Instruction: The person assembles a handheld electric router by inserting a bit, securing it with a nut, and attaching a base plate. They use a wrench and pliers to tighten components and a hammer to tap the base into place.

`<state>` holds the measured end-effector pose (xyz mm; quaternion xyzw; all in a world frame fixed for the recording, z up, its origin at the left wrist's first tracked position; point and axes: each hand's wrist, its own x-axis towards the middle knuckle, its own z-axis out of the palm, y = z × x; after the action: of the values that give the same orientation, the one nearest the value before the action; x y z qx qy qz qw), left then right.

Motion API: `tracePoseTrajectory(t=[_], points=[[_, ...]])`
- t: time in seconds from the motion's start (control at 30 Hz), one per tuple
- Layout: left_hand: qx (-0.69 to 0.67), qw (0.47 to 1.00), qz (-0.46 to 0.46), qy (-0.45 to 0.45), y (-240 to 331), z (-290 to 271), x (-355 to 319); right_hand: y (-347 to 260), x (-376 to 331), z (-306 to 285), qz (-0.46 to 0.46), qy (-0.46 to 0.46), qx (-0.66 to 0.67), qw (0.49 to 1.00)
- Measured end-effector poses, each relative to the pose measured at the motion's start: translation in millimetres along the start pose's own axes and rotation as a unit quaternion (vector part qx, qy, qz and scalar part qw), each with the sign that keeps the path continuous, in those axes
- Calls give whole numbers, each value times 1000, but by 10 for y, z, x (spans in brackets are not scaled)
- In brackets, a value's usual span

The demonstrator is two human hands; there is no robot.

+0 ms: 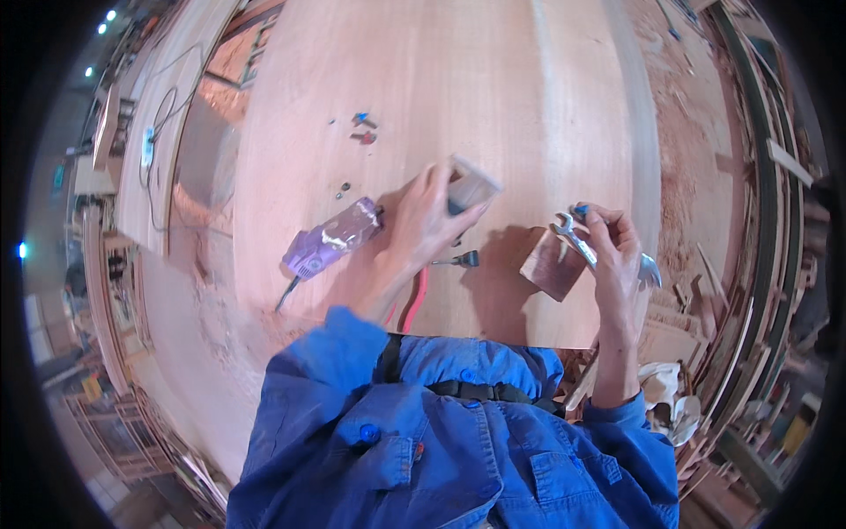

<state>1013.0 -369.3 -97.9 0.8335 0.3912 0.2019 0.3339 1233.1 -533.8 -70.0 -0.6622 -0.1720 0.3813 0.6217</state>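
Note:
My left hand (426,216) is closed around a boxy, greyish tool base (476,183), slightly smeared by motion, just above the pale wooden board (423,79). To its left lies a purple power tool body (333,240) with a dark cord. My right hand (615,242) grips a silver open-end wrench (573,234), its jaw pointing up and left. A small blue piece (581,210), perhaps a router bit, shows at the fingertips of that hand. Below the wrench jaw sits a brown block (552,266), partly hidden by the right hand.
Blue (361,118) and red router bits (366,138) lie at the far left of the board, with small metal parts (344,189) nearer. Red-handled pliers (414,304) and a black-ended piece (467,259) lie close to me. Sawdust (692,150) covers the right side.

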Motion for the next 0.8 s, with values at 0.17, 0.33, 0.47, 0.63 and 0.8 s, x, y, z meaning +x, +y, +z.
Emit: tracePoseTrajectory(t=[0.17, 0.33, 0.47, 0.63, 0.8], points=[[-29, 996, -83, 12, -61, 157, 377, 17, 163, 104, -14, -57, 7, 998], [-11, 996, -84, 34, -95, 14, 249, -16, 42, 200, 33, -116, 78, 990], [36, 996, -33, 69, -179, -388, -228, -185, -296, 329, 77, -173, 143, 971], [297, 954, -23, 28, -679, -987, -821, -193, -761, 555, 147, -204, 106, 962], [320, 947, -25, -26, -932, -1034, -869, 73, -949, 815, 245, -261, 81, 930]])
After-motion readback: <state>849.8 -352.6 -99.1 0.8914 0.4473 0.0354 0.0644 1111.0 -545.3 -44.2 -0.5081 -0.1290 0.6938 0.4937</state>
